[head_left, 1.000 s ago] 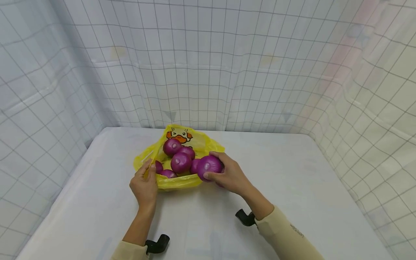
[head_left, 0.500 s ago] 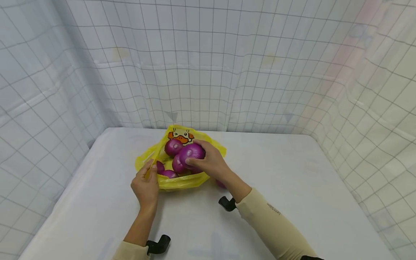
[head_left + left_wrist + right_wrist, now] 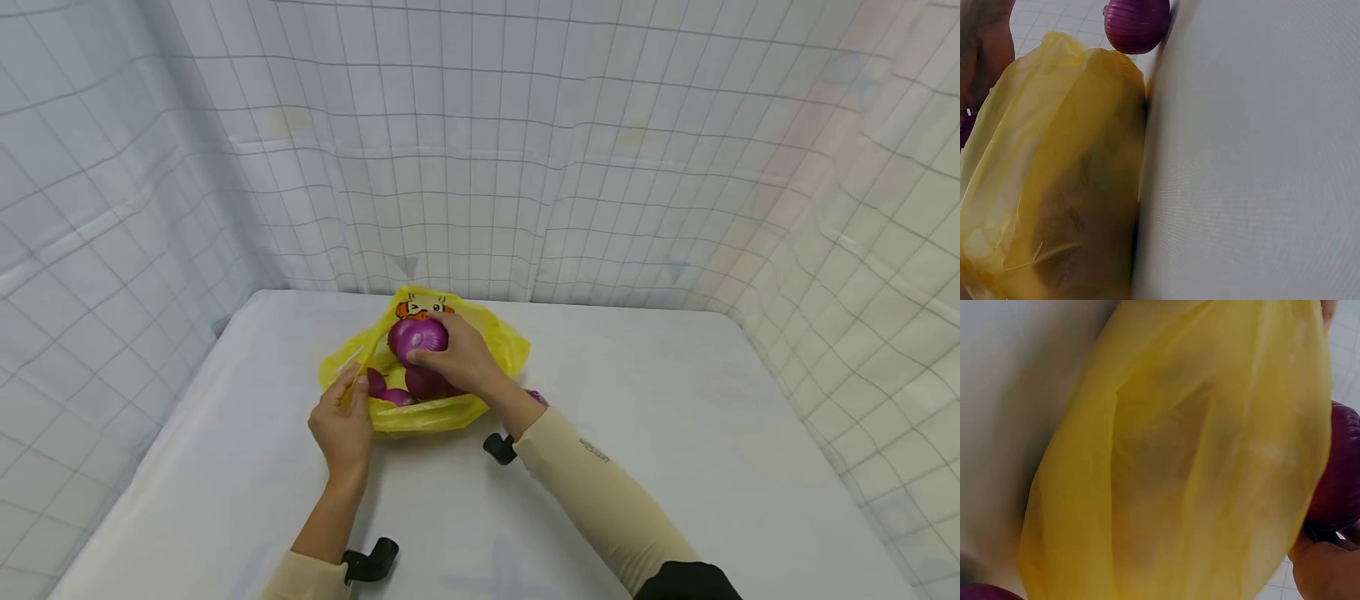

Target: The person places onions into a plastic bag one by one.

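Note:
A yellow plastic bag [image 3: 427, 419] printed with a duck face lies with its mouth open, several purple onions inside. My left hand [image 3: 342, 429] pinches the bag's left edge between thumb and fingers. Over the bag's far part, my right hand [image 3: 463, 357] grips a purple onion [image 3: 422, 338] that overlaps another onion behind it. Two onions, one of them a small one [image 3: 398, 397], show near the front left of the mouth. In the right wrist view, the bag [image 3: 1166, 462] covers most of the frame, with the gripped onion [image 3: 1340, 475] at its right edge.
One more purple onion [image 3: 537, 397] rests on the white-covered table [image 3: 637, 400] right of the bag, partly hidden by my right wrist; the left wrist view shows this onion [image 3: 1137, 25] too. Checked white curtains [image 3: 480, 167] enclose the table's back and sides.
My right hand has carried the onion leftward and away from me, from the bag's right edge to over the onions at its far part. The left hand keeps its hold on the bag.

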A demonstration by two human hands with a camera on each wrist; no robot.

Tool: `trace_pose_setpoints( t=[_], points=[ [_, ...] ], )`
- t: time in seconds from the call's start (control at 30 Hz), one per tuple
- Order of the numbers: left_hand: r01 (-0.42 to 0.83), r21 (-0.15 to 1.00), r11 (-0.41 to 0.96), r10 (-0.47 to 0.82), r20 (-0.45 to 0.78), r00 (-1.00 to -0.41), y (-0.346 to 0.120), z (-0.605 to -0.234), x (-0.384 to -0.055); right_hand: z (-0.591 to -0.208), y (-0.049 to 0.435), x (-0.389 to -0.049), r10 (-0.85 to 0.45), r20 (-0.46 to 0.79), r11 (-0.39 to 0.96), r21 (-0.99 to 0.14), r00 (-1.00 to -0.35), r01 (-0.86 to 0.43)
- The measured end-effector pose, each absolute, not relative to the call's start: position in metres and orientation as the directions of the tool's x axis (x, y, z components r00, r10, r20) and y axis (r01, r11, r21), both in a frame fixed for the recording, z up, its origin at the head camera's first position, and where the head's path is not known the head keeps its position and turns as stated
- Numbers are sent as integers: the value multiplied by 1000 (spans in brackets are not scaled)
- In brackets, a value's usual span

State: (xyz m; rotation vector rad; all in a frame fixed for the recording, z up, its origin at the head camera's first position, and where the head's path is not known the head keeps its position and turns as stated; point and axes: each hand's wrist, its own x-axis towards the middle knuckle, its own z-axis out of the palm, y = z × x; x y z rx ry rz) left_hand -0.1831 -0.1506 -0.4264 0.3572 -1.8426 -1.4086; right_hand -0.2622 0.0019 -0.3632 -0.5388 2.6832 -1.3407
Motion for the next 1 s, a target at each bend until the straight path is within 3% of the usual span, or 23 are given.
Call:
trace_pose_setpoints(
  t=[1.0],
  points=[
    [260,891,372,-622,447,-643,-153,-427,-183,-374,-30,-278,-352,71,586,-760,-933,-279]
  ],
)
